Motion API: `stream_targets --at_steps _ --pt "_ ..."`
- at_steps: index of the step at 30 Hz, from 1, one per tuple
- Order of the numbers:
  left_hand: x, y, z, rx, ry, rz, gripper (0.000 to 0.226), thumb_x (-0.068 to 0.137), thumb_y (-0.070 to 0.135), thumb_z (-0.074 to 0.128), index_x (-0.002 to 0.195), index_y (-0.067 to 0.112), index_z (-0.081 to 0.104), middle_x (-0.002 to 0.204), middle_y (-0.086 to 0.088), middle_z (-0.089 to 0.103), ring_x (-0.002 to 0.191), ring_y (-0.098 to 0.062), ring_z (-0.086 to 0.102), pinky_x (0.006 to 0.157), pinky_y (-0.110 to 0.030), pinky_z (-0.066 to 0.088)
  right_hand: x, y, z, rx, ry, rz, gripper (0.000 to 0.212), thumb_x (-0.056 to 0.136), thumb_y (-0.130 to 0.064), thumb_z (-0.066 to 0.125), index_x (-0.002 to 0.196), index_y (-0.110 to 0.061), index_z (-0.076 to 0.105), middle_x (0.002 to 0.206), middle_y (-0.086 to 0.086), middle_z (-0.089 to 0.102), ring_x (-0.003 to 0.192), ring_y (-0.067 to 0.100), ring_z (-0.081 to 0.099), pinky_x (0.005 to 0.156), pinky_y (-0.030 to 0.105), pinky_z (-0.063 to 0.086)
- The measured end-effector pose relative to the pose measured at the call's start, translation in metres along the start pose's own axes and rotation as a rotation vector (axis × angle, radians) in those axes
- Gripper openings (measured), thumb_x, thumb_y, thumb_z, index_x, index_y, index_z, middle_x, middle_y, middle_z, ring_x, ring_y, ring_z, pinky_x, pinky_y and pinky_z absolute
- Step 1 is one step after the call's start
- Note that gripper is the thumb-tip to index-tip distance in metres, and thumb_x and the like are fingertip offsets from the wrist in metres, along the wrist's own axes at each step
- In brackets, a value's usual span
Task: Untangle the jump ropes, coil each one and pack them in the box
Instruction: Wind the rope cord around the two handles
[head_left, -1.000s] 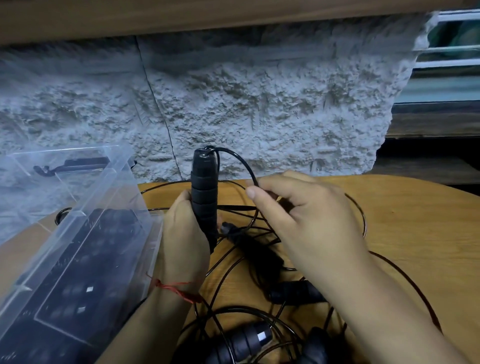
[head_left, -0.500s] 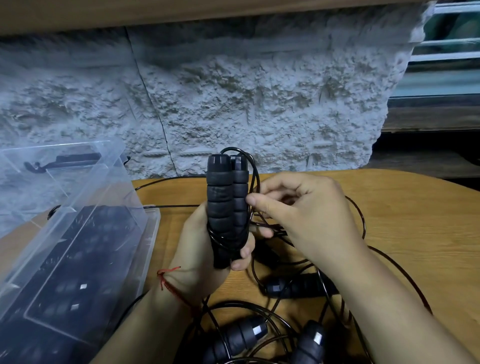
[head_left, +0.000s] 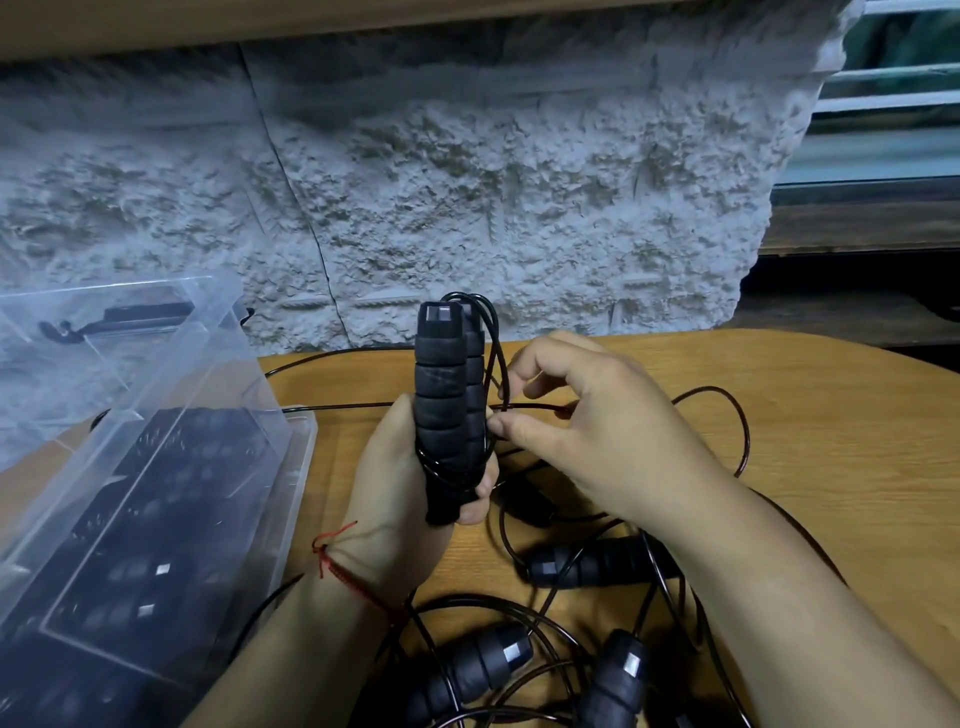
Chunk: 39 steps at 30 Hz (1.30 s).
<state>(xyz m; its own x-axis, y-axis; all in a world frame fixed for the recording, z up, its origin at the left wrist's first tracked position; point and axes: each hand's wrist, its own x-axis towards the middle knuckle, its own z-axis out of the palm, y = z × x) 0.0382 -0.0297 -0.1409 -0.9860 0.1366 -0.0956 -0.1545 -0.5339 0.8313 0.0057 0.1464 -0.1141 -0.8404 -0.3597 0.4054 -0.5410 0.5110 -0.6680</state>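
On the desk (head_left: 810, 483), the clear plastic box (head_left: 298, 441) at left holds dark jump rope handles (head_left: 150, 525), while beside it the left hand (head_left: 389, 493) grips two upright handles (head_left: 441, 405) and the right hand (head_left: 608, 431) pinches a thin black cord (head_left: 535, 408).

Dimly lit, bluish on the wall (head_left: 519, 208), warmer on the tabletop (head_left: 810, 467). Soft throughout, bowed at the edges, glare-streaked on the clear box (head_left: 171, 415).

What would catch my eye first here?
Two black foam jump-rope handles stand upright together in the left hand, at the picture's centre, cord wound round their lower part. The right hand pinches the thin black cord beside them. A clear plastic box sits at the left.
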Motion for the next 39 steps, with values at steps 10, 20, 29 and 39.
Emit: stream_targets --at_steps 10,20,29,39 --pt "0.002 -0.001 0.0 0.001 -0.099 -0.023 0.048 0.07 0.056 0.072 0.083 0.011 0.081 0.073 -0.012 0.064 0.048 -0.02 0.057 0.038 -0.021 0.039 -0.001 0.01 -0.008 -0.031 -0.062 0.135 0.043 0.081 -0.061 0.079 0.111 -0.039 0.058 0.108 -0.024 0.067 0.077 -0.005 0.06 0.067 0.023 0.042" --pt "0.0 -0.003 0.005 0.066 -0.003 -0.011 0.049 0.089 0.043 0.047 0.095 0.009 0.082 0.081 -0.019 0.058 0.043 -0.018 0.058 0.035 -0.02 0.039 -0.001 0.009 -0.011 -0.078 -0.111 0.124 0.046 0.081 -0.06 0.081 0.12 -0.047 0.06 0.104 -0.027 0.067 0.074 -0.01 0.055 0.064 0.027 0.038" --pt "-0.004 0.014 0.005 0.133 -0.014 0.021 0.044 0.087 0.043 0.046 0.086 0.007 0.071 0.082 -0.018 0.063 0.046 -0.02 0.046 0.04 -0.019 0.028 -0.004 0.01 -0.009 -0.176 -0.254 0.072 0.046 0.089 -0.074 0.059 0.125 -0.046 0.065 0.099 -0.017 0.074 0.09 0.003 0.065 0.074 0.032 0.052" --pt "0.006 0.01 -0.001 0.298 0.205 -0.092 0.043 0.102 0.03 0.036 0.083 0.004 0.064 0.075 -0.023 0.055 0.047 -0.025 0.046 0.044 -0.022 0.03 -0.007 0.002 -0.007 -0.446 -0.275 0.059 0.042 0.098 -0.077 0.038 0.115 -0.045 0.059 0.064 -0.011 0.055 0.072 0.013 0.058 0.062 0.033 0.046"
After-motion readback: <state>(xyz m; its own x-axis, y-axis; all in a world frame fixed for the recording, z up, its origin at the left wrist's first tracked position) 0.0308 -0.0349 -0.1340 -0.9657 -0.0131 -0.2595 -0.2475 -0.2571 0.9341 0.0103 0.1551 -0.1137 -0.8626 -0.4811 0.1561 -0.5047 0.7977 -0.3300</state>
